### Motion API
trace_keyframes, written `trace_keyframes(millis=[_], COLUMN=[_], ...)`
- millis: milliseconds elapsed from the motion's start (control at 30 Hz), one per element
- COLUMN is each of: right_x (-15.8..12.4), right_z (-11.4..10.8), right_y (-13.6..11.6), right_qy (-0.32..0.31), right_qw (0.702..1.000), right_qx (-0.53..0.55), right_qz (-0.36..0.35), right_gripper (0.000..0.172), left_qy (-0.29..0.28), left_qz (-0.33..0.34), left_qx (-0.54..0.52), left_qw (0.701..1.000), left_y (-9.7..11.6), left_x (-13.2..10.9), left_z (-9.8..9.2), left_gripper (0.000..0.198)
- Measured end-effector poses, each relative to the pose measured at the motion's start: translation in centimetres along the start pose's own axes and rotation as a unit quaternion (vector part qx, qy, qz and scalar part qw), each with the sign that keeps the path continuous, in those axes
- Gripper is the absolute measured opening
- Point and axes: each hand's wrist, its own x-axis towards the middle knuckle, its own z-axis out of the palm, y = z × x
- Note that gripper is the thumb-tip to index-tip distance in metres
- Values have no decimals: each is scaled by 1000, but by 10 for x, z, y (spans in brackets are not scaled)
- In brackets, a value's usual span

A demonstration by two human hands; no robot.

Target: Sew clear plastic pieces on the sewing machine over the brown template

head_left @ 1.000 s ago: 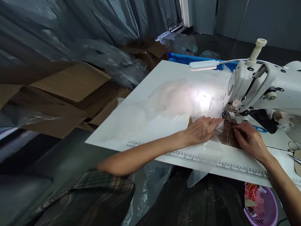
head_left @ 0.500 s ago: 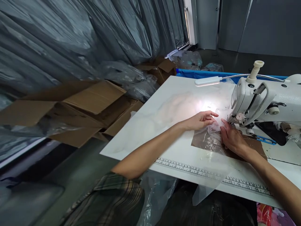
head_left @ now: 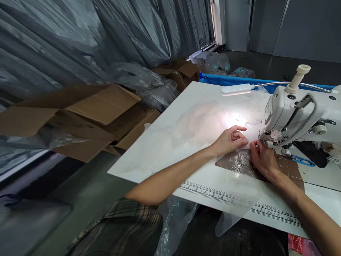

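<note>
Sheer pale fabric lies spread over the white table, with a thin part running down past the front edge. My left hand pinches the fabric with thumb and forefinger, its other fingers bent above. Beside it, my right hand has its fingertips pinched on the same fabric, just left of the needle area of a white sewing machine. Between and below the hands, a brown patch shows through clear film. The needle itself is hard to make out.
A lit white lamp on a bendy arm hangs over the fabric. Printed ruler marks run along the front edge. Open cardboard boxes and plastic bags stand left of the table. A blue tool lies right of the machine's needle area.
My left thumb has closed toward the forefinger, and the right fingertips have drawn together on the fabric. The hands' fingertips are now close together. The view has shifted slightly.
</note>
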Motion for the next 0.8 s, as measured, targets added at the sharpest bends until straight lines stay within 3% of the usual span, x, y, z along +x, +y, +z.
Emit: trace_keyframes(millis=[200, 333, 500, 667, 800], right_x=[-1, -3, -3, -2, -4], right_z=[-3, -4, -5, -16, -20], right_y=[1, 1, 0, 2, 6], right_qy=[-14, -14, -19, -32, 3], right_qw=[999, 999, 999, 996, 988], right_qx=[29, 43, 26, -64, -90], right_qz=[0, 6, 9, -54, -128], right_gripper=[27, 27, 29, 26, 33], left_qy=[-9, -44, -60, -63, -73], left_qz=[-56, -85, -75, -49, -37], left_qx=[-50, -72, -68, -53, -35], left_qw=[997, 993, 993, 995, 996], left_y=[4, 5, 4, 1, -2], left_x=[0, -1, -2, -3, -3], left_z=[-3, -6, -8, -7, -7], left_gripper=[52, 58, 64, 59, 58])
